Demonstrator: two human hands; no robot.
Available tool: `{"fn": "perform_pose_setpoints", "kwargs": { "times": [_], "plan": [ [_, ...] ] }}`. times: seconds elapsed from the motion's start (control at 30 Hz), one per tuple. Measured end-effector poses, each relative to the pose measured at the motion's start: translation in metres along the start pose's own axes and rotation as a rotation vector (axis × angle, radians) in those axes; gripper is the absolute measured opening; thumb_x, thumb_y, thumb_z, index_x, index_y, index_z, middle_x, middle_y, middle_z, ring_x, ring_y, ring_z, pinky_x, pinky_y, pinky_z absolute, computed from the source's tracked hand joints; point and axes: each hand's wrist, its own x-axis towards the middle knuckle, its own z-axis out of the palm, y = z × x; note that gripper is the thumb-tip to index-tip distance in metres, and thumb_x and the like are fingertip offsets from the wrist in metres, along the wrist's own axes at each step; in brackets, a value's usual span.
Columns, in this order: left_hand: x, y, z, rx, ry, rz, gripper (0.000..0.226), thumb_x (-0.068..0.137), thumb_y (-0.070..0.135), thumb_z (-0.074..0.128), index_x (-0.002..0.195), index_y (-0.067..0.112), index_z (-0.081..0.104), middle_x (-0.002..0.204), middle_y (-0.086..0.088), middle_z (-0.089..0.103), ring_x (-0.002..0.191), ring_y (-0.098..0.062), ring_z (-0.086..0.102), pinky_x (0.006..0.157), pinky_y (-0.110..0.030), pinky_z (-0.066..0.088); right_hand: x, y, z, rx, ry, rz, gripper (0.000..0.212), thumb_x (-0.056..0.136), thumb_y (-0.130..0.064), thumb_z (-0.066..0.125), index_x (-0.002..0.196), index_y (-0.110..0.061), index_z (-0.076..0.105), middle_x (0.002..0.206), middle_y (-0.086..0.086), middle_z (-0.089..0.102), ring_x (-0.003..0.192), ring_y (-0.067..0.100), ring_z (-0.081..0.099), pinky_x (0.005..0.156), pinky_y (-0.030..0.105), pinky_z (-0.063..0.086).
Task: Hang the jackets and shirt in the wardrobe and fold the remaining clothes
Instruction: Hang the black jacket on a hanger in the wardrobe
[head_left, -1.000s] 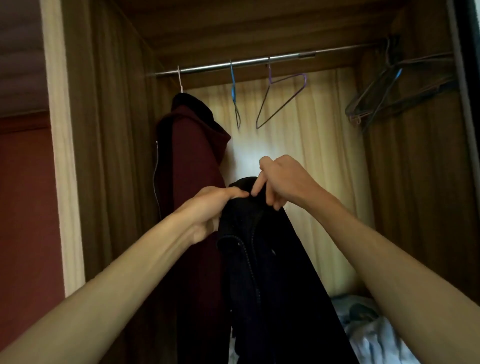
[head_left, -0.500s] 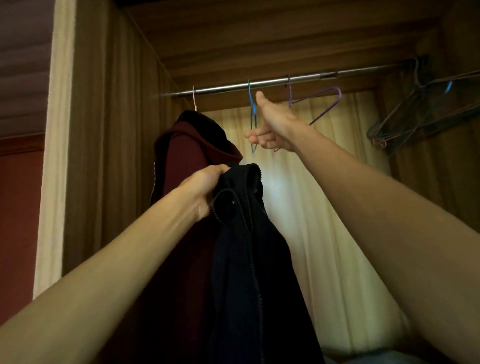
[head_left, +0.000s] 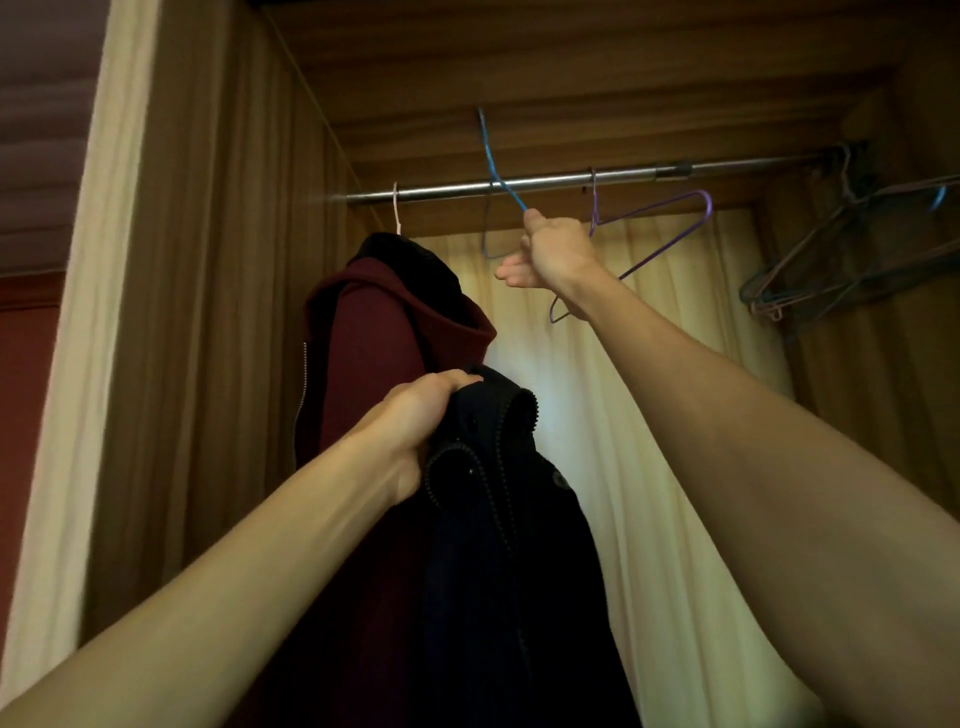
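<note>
Inside the wardrobe (head_left: 218, 312), my left hand (head_left: 415, 421) is gripping the dark zip jacket (head_left: 498, 545) by its collar, the rest hanging down between my arms. My right hand (head_left: 558, 252) is reaching up with its fingers curled round a blue wire hanger (head_left: 493, 166), whose hook is sticking up above the metal rod (head_left: 550, 182). A maroon hooded jacket (head_left: 374, 353) is hanging at the rod's left end on a white hanger (head_left: 396, 208), just behind the dark jacket. A purple hanger (head_left: 654, 244) is hanging beside my right hand.

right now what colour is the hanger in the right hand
Blue; the hanger shows best in the head view.
</note>
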Motion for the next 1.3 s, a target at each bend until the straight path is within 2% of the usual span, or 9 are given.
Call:
{"fn": "perform_pose_setpoints", "kwargs": {
  "times": [0.17,0.3,0.43,0.63,0.83,0.97,1.1,1.2,1.3],
  "plan": [
    [0.004,-0.028,0.010,-0.067,0.031,-0.035,0.046,0.087,0.030,0.071,0.125,0.007,0.059,0.103,-0.016,0.072,0.081,-0.030,0.072,0.057,-0.030,0.057,-0.040,0.029,-0.021,0.047,0.056,-0.123,0.042,0.109,-0.031,0.030,0.088,-0.003,0.054,0.085,0.023,0.070,0.058,0.019,0.071,0.051,0.023,0.056],
    [0.002,-0.062,0.034,0.093,0.086,0.177,0.072,0.093,0.024,0.063,0.154,0.028,0.025,0.124,0.006,0.045,0.091,-0.009,0.055,0.061,-0.015,0.043,-0.102,0.060,-0.059,0.158,0.102,-0.094,0.049,0.107,-0.031,0.035,0.063,-0.012,0.042,0.073,0.019,0.072,0.061,0.029,0.071,0.051,0.027,0.055],
    [-0.010,-0.105,0.069,0.122,-0.004,0.186,0.027,0.091,0.012,0.056,0.108,0.022,0.074,0.113,-0.002,0.071,0.103,-0.019,0.065,0.083,-0.025,0.051,-0.173,0.080,-0.106,0.222,0.122,-0.033,0.053,0.107,-0.025,0.035,0.055,-0.013,0.037,0.067,0.020,0.070,0.052,0.029,0.066,0.048,0.027,0.052],
    [-0.047,-0.145,0.116,-0.043,-0.066,-0.157,0.025,0.085,0.016,0.050,0.080,0.008,0.074,0.080,-0.016,0.072,0.066,-0.027,0.067,0.065,-0.031,0.053,-0.282,0.092,-0.179,0.265,0.076,0.148,0.065,0.106,-0.023,0.032,0.041,-0.023,0.039,0.062,0.026,0.065,0.043,0.030,0.061,0.042,0.026,0.048],
    [-0.089,-0.165,0.162,-0.150,-0.182,-0.224,0.057,0.092,0.055,0.047,0.074,0.006,0.069,0.062,-0.014,0.063,0.049,-0.021,0.059,0.050,-0.024,0.046,-0.367,0.107,-0.251,0.347,-0.033,0.359,0.050,0.089,-0.037,0.049,0.043,-0.021,0.036,0.069,0.037,0.061,0.047,0.033,0.060,0.044,0.027,0.047],
    [-0.120,-0.188,0.182,0.104,0.076,-0.014,0.041,0.099,0.023,0.051,0.060,0.017,0.063,0.060,0.002,0.059,0.053,-0.004,0.054,0.058,-0.023,0.042,-0.402,0.111,-0.299,0.334,-0.254,0.562,0.050,0.076,-0.048,0.069,0.048,-0.014,0.045,0.085,0.033,0.067,0.066,0.036,0.068,0.054,0.030,0.052],
    [-0.135,-0.190,0.185,0.248,0.057,0.156,0.049,0.101,0.022,0.050,0.053,0.017,0.055,0.043,0.008,0.050,0.043,-0.001,0.046,0.054,-0.018,0.038,-0.418,0.106,-0.305,-0.077,-0.386,0.552,0.022,0.088,-0.022,0.072,0.067,-0.017,0.074,0.116,0.017,0.071,0.113,0.012,0.064,0.093,0.023,0.045],
    [-0.152,-0.192,0.197,0.439,-0.068,0.183,0.050,0.102,0.023,0.049,0.053,0.018,0.057,0.047,0.006,0.052,0.041,0.002,0.047,0.052,-0.013,0.037,-0.409,0.092,-0.290,0.001,-0.251,0.517,0.007,0.085,-0.010,0.072,0.078,-0.012,0.072,0.108,0.018,0.074,0.097,0.017,0.068,0.092,0.031,0.048],
    [-0.171,-0.209,0.207,0.623,-0.221,0.239,0.052,0.103,0.024,0.047,0.053,0.020,0.058,0.054,-0.004,0.056,0.047,-0.004,0.049,0.057,-0.018,0.038,-0.388,0.071,-0.278,0.228,-0.068,0.493,0.011,0.083,-0.018,0.069,0.089,-0.012,0.063,0.075,0.010,0.071,0.054,0.017,0.060,0.056,0.026,0.051]
  ]
}}
